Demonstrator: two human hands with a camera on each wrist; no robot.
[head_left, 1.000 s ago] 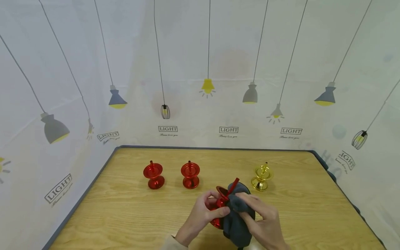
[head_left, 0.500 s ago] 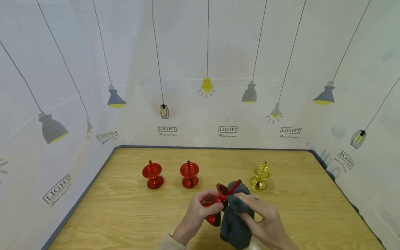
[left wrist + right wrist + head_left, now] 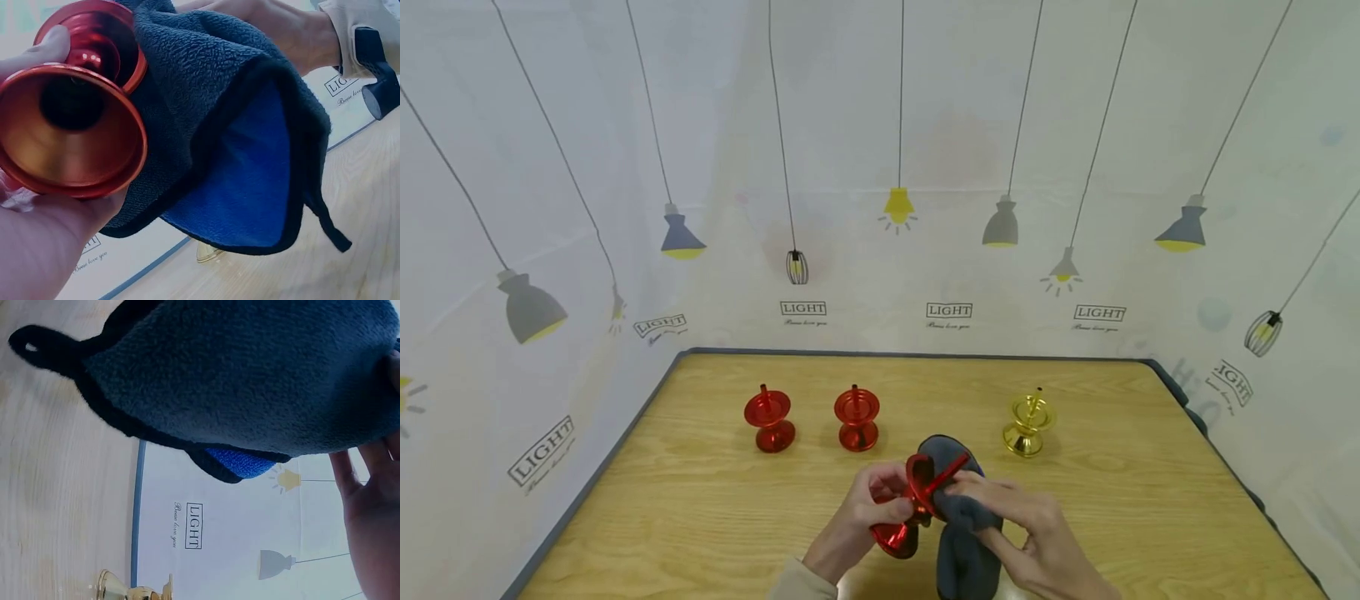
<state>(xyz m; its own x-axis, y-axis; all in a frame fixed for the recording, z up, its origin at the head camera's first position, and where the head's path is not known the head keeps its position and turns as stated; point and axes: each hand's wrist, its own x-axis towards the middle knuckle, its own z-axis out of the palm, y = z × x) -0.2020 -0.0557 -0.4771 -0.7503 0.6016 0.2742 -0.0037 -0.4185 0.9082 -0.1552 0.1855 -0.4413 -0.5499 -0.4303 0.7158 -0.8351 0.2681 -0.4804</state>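
Note:
My left hand point(image 3: 853, 521) grips a shiny red candle holder point(image 3: 893, 540) around its narrow middle, thumb on the near side. It is tilted so its dish and thin spike point up to the right; the left wrist view looks into its hollow base point(image 3: 75, 156). In my right hand point(image 3: 1041, 533) is a dark grey towel point(image 3: 967, 562), bunched between thumb and fingers and pressed against the dish beside the spike. The towel's blue underside point(image 3: 237, 187) shows in the left wrist view. Towel folds hide part of the right fingers.
Two more red candle holders point(image 3: 772, 421) point(image 3: 857, 421) stand upright at the back left of the wooden table point(image 3: 700, 508). A gold candle holder point(image 3: 1028, 425) stands at the back right. A white curtain point(image 3: 850, 100) printed with lamps surrounds the table.
The left hand has shifted slightly left and tipped the red candle holder, so its dish faces further right. The towel in the right hand has moved left across the dish.

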